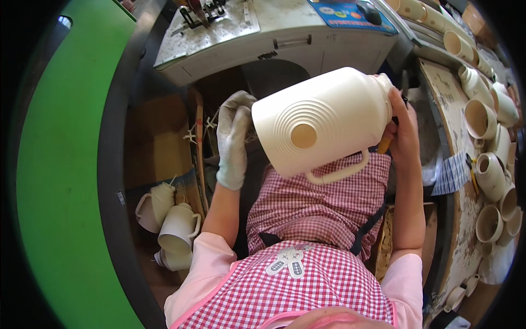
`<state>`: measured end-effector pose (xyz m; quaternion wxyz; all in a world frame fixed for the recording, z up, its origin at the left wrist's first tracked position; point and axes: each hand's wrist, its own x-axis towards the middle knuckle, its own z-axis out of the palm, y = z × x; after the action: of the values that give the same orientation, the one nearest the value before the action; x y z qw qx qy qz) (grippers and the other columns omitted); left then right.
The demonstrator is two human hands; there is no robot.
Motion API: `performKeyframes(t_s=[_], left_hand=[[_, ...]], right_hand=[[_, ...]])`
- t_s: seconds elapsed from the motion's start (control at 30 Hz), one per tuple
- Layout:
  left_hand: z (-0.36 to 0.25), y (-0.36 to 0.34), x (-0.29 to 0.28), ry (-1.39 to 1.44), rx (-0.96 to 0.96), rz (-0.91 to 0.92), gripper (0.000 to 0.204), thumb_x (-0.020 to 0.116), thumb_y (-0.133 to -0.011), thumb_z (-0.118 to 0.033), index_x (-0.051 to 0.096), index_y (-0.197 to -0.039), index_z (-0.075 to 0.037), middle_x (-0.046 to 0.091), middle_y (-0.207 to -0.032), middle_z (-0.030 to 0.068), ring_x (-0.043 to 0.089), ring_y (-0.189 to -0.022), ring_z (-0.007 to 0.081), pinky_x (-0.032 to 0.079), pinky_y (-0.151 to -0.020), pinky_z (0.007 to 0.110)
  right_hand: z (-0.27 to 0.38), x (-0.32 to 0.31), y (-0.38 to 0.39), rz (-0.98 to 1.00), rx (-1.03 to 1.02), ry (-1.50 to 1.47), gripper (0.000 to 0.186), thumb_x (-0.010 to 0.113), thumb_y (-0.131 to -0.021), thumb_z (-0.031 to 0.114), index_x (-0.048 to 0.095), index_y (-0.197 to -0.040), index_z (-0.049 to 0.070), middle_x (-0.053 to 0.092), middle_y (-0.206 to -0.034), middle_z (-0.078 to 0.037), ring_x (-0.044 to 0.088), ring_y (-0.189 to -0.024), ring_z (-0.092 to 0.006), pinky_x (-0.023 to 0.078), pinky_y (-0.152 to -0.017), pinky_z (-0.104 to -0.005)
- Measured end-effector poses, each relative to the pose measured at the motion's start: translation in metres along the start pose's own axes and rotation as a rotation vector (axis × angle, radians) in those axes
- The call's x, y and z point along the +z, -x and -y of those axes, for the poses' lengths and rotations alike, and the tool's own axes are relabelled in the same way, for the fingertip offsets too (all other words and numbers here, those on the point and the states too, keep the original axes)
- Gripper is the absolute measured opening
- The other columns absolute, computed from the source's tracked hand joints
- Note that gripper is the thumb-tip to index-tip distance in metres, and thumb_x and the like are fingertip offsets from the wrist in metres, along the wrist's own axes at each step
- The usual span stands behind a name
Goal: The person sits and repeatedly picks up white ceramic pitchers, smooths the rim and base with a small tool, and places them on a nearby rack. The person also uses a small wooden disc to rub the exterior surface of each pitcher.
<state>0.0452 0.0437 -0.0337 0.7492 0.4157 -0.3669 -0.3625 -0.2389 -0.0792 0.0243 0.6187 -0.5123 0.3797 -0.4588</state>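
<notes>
A cream plastic jug body point(334, 112) lies tilted on its side in front of me, its loop handle point(342, 174) toward my lap. Concentric ridges circle a tan round spot on its wall. My left hand point(234, 131), in a pale work glove, is curled against the jug's wide end, its fingertips partly hidden there. Around the narrow neck at the other end, my bare right hand point(404, 123) is closed. A yellow-orange handle-like piece point(384, 145) pokes out beneath those fingers; its kind is mostly hidden.
Several similar jug bodies point(178, 227) lie in a cardboard box at lower left. A worn bench point(449, 120) on the right bears more cream jugs and cups. Ahead stands a white worktable point(246, 49) with a metal fixture and a computer mouse point(369, 13). A green panel point(60, 164) rises at left.
</notes>
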Motion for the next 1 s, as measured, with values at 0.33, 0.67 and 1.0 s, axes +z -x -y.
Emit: performKeyframes(t_s=[0.33, 0.67, 1.0], left_hand=[[-0.084, -0.15, -0.094, -0.48, 0.512, -0.069, 0.06, 0.064, -0.103, -0.036, 0.05, -0.146, 0.004, 0.062, -0.138, 0.0147, 0.065, -0.118, 0.0234, 0.054, -0.101, 0.039], [-0.158, -0.512, -0.167, -1.521, 0.264, -0.221, 0.049, 0.062, -0.098, -0.037, 0.067, -0.121, 0.006, 0.074, -0.109, 0.0192, 0.076, -0.091, 0.029, 0.062, -0.078, 0.039], [-0.151, -0.489, -0.186, -1.253, 0.029, -0.111, 0.051, 0.067, -0.096, -0.041, 0.066, -0.127, 0.0, 0.072, -0.117, 0.0103, 0.07, -0.105, 0.0229, 0.056, -0.092, 0.036]], right_hand=[[-0.048, -0.017, -0.044, -0.274, 0.184, 0.207, 0.044, 0.052, -0.108, 0.045, 0.07, -0.109, 0.005, 0.07, -0.092, -0.002, 0.036, -0.049, 0.0015, 0.025, -0.045, -0.0175], [-0.117, -0.048, -0.021, -0.141, 0.231, 0.012, 0.035, 0.047, -0.113, 0.031, 0.066, -0.105, 0.003, 0.064, -0.079, -0.002, 0.035, -0.046, 0.001, 0.027, -0.042, -0.0171], [-0.111, -0.054, -0.025, -0.175, 0.253, 0.023, 0.036, 0.047, -0.113, 0.032, 0.066, -0.105, 0.003, 0.061, -0.075, -0.002, 0.035, -0.044, 0.0007, 0.026, -0.041, -0.0166]])
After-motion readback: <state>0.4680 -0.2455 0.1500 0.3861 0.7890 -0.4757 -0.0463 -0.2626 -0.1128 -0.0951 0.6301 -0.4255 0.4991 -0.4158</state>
